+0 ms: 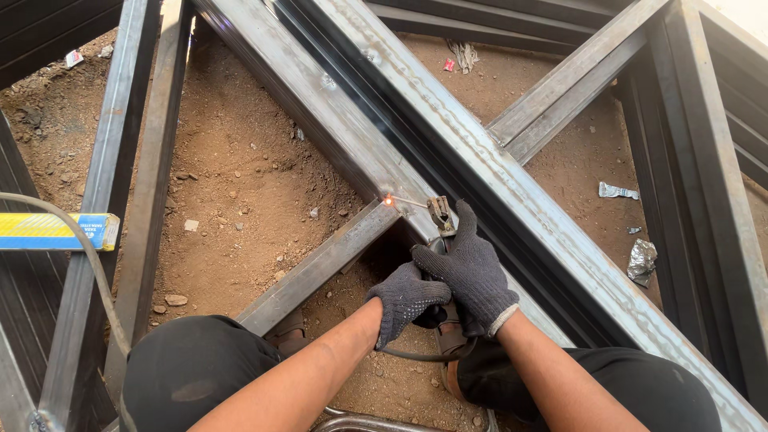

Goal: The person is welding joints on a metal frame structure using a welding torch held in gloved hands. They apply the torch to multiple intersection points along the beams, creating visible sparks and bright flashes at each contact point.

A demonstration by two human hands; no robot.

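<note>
— What have you got in your hands, seen from the head camera?

— My right hand (474, 276), in a dark knit glove, is wrapped round the electrode holder (441, 214), fingers curled tight on its handle. My left hand (404, 300), gloved the same, cups the right from below, fingers pressed together against it.

— And the rod?

— The welding rod (408, 202) runs from the holder's clamp leftward. Its tip touches the joint (389, 201) where a short steel bar (320, 268) meets the long diagonal beam (416, 136), and there is a small orange glow at that spot.

— Anything else about you?

— A dark cable (424, 354) loops under my wrists. My knees in black trousers sit low in the picture. The frame lies over brown dirt (240, 176). A yellow and blue box (56, 231) rests on a bar at the left, and crumpled foil (642, 262) lies on the dirt at the right.
</note>
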